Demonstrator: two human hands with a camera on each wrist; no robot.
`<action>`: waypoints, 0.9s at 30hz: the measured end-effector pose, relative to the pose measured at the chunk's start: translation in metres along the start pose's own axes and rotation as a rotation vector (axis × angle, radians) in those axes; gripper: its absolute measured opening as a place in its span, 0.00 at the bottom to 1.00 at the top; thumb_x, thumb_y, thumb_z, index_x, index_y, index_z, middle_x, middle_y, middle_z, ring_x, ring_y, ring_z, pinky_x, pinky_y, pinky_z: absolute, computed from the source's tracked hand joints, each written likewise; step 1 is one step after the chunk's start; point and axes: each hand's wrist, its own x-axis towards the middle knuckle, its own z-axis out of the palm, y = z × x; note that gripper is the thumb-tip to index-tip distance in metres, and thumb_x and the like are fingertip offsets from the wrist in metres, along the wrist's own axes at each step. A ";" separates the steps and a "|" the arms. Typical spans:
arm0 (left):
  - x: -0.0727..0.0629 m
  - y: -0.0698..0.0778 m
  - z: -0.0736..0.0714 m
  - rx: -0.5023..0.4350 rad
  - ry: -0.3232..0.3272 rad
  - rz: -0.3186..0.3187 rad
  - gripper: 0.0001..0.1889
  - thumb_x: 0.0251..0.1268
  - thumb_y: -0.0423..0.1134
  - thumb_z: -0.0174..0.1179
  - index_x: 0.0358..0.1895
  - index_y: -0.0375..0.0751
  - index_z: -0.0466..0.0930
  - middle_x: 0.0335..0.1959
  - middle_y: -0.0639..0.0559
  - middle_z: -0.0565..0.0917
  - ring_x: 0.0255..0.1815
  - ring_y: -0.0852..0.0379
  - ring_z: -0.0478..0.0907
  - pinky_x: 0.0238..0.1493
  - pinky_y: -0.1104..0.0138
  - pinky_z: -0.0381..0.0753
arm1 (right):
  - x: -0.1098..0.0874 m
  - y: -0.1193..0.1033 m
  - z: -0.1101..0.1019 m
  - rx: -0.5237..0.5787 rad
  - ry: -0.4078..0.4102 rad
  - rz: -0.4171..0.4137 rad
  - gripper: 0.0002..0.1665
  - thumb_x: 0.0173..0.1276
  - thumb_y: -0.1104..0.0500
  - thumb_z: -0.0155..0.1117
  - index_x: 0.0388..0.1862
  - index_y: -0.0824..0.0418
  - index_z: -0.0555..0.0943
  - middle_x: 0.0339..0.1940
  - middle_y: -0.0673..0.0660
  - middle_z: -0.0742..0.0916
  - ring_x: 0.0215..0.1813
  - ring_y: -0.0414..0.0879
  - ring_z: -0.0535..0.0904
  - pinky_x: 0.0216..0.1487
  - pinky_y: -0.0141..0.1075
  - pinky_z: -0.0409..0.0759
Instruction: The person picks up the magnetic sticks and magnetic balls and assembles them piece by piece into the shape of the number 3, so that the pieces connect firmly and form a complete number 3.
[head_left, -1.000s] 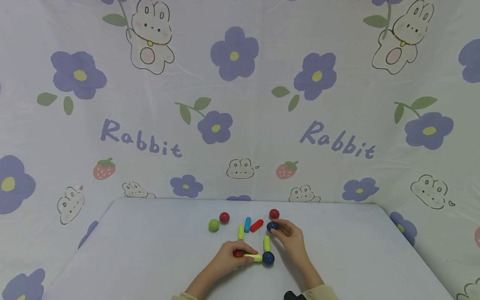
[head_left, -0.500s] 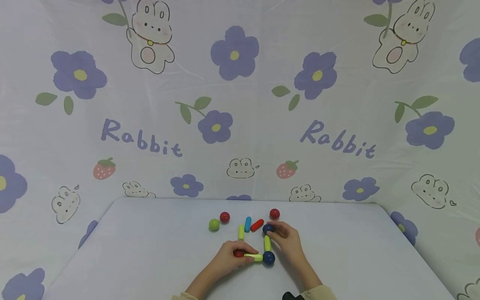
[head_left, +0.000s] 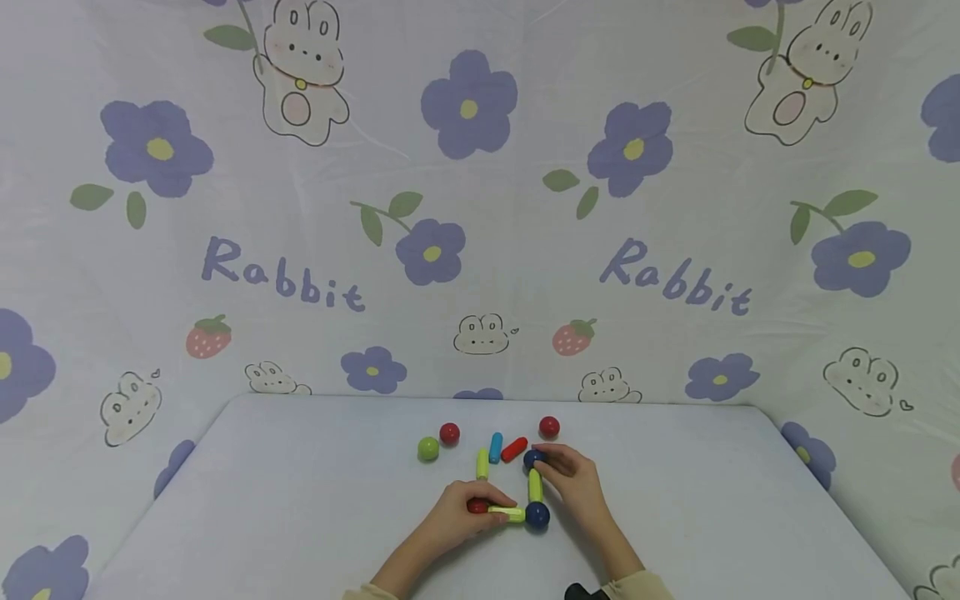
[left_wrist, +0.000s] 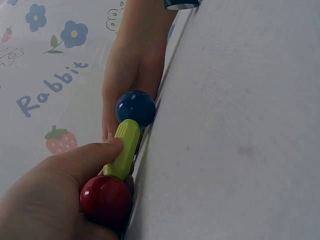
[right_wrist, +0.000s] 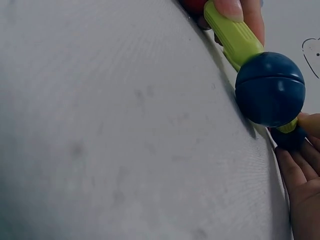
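the left hand (head_left: pixel 459 510) pinches the near rod (left_wrist: pixel 123 150), partly hiding it and the red ball (left_wrist: pixel 106 199), and masks whether the rear rod (head_left: pixel 482 464) joins that ball. the right hand (head_left: pixel 579 481) pinches the partly covered far blue ball (head_left: pixel 532 459) at one end of the side rod (head_left: pixel 536 485), whose other end is hidden behind the near blue ball (head_left: pixel 537 516). on the white table (head_left: pixel 300 500), the near rod shows ribbed yellow-green, the near blue ball glossy and seamed.

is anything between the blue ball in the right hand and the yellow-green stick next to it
Nothing visible is: in the head view, the far blue ball, pinched by the right hand, appears to meet the yellow-green stick. The red stick lies close on the ball's left, not between them.
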 end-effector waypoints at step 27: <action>0.024 -0.026 0.015 0.005 0.003 0.131 0.18 0.51 0.36 0.65 0.49 0.43 0.79 0.37 0.48 0.82 0.36 0.54 0.78 0.34 0.66 0.77 | -0.001 0.008 -0.001 0.012 -0.022 -0.025 0.17 0.58 0.65 0.63 0.48 0.63 0.77 0.48 0.56 0.81 0.52 0.46 0.75 0.49 0.32 0.72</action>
